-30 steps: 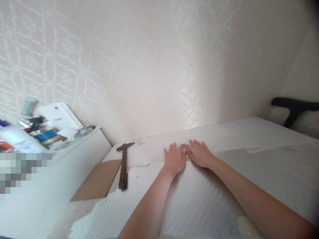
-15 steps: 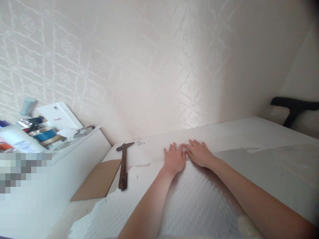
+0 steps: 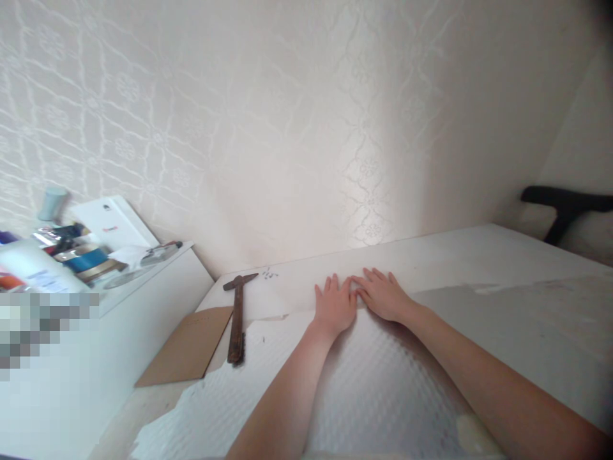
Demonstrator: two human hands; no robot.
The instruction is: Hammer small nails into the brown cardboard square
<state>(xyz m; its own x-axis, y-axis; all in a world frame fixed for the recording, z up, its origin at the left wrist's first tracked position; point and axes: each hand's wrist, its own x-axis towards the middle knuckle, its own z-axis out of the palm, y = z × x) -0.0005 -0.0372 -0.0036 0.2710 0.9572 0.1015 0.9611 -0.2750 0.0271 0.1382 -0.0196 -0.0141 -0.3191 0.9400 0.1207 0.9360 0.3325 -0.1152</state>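
White dimpled sheeting (image 3: 383, 383) is spread on the desk (image 3: 445, 257); at its far edge the left hand (image 3: 335, 308) and right hand (image 3: 384, 297) are laid flat, fingers spread, nothing grasped. Steadying seems underway; for any grasp, palms must be lifted.

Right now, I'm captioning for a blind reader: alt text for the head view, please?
A person's left hand and right hand rest palms down, close together, on a white surface. A hammer and a flat brown board lie to their left.
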